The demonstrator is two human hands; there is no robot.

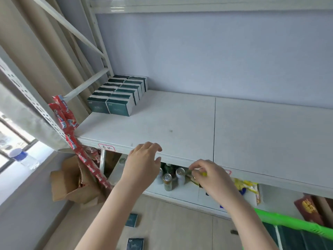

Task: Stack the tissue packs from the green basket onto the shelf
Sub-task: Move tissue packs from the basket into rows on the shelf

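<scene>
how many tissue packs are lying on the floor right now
2. The farther pack lies on the floor nearer the shelf; the nearer pack lies at the picture's bottom edge. Others may be hidden.

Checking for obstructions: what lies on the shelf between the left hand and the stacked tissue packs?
Nothing: the head view shows bare shelf board between the left hand and the tissue packs.

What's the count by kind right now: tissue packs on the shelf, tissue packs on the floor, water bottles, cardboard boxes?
Shelf tissue packs: 12
Floor tissue packs: 2
Water bottle: 1
Cardboard box: 1
Total: 16
Packs inside the green basket are too hidden to count.
</scene>
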